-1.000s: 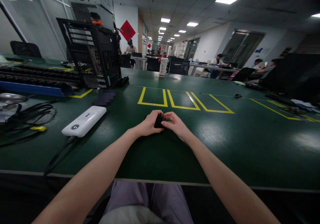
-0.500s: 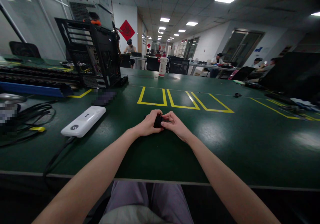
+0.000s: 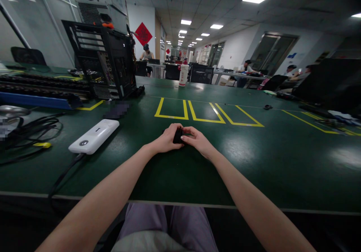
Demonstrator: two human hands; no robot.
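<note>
A small black object lies between my two hands, low over the green table. My left hand is wrapped round its left side, thumb below and fingers above. My right hand touches its right edge with bent fingers and thumb; whether it grips the object is hard to tell. Yellow tape outlines lie on the table just beyond my hands. The object's exact kind cannot be made out, and part of it is hidden by my left fingers.
A white power bank with a black cable lies left of my hands. Behind it stands an open black computer case. Cables lie at the far left. A white bottle stands at the back edge. People sit at distant tables.
My right fingers and thumb have shifted very slightly at the black object's right edge. My left hand has stayed in place round it.
</note>
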